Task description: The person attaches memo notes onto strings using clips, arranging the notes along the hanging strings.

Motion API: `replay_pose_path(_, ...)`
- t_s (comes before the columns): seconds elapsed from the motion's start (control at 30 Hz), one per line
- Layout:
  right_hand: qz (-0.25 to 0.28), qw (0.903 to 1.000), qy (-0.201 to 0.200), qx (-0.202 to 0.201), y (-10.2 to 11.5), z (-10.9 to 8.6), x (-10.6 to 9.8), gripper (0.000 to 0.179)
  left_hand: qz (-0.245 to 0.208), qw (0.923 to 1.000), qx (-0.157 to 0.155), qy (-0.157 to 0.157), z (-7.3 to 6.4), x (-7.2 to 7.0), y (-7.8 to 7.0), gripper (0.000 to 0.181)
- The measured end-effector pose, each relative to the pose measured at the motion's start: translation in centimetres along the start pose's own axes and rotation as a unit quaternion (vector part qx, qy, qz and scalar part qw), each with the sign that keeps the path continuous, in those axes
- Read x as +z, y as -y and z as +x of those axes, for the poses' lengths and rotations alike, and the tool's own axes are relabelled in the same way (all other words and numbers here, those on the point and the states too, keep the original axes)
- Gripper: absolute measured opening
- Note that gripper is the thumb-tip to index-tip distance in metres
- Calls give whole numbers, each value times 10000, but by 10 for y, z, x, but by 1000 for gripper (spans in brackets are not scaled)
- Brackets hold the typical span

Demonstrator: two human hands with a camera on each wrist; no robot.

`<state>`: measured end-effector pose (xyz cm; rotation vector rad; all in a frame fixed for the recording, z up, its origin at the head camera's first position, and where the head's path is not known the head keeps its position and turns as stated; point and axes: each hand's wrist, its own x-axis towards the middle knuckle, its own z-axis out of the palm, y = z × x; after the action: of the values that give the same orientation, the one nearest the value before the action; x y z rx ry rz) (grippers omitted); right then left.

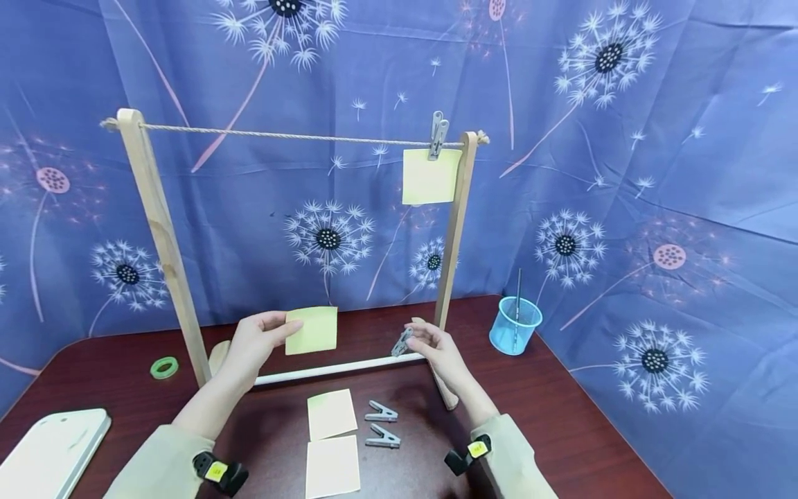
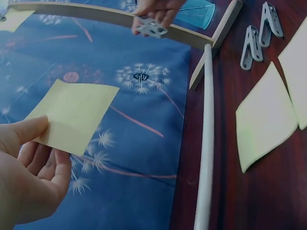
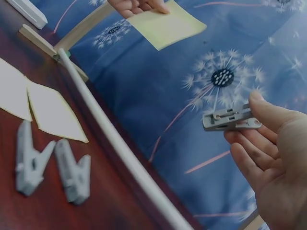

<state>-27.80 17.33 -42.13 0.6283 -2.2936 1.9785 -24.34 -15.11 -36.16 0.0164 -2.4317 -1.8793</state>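
My left hand (image 1: 254, 344) pinches a yellow sticky note (image 1: 314, 330) by its left edge, holding it above the table behind the white bar. Across from it, my right hand (image 1: 438, 348) grips a grey clothespin (image 3: 230, 119) between thumb and fingers, near the right post. Two pale yellow sticky notes (image 1: 332, 414) lie on the table in front, one nearer me than the other. Beside them are two more grey clothespins (image 1: 382, 435). High on the right, a hanging sticky note (image 1: 429, 177) is clipped to the rope by a clothespin (image 1: 438, 136).
A wooden frame (image 1: 163, 235) carries the rope (image 1: 280, 135) between two posts, with a white bar (image 1: 337, 369) low across it. A blue mesh cup (image 1: 515, 326) holding a thin stick stands right. A green tape ring (image 1: 164, 368) and a white box-like object (image 1: 52, 454) lie left.
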Motion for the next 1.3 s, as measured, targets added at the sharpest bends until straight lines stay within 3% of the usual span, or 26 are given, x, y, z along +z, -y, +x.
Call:
replay_pose_path(0.3,-404,9979,-53,-509,55,24,-16,40,-682,9969,384,-24,19,12,-33,47)
replay_pose_path(0.57,-792,9881,-25,-1317,124,45,-27,39,-709,9945,755,-170,34,20,-69,45)
replay_pose_path(0.8,-1152,9694,-177,-2162,183,61,-21,36,-918,9878,1220,-302,41,28,-99,40)
replay_pose_path(1.07,-1115,9592,-450,-2558,231,76,-10,36,-1301,9794,1498,-373,48,33,-121,40)
replay_pose_path(1.3,-954,9539,-426,-2815,258,91,-2,37,-1358,9742,1734,-488,48,31,-137,39)
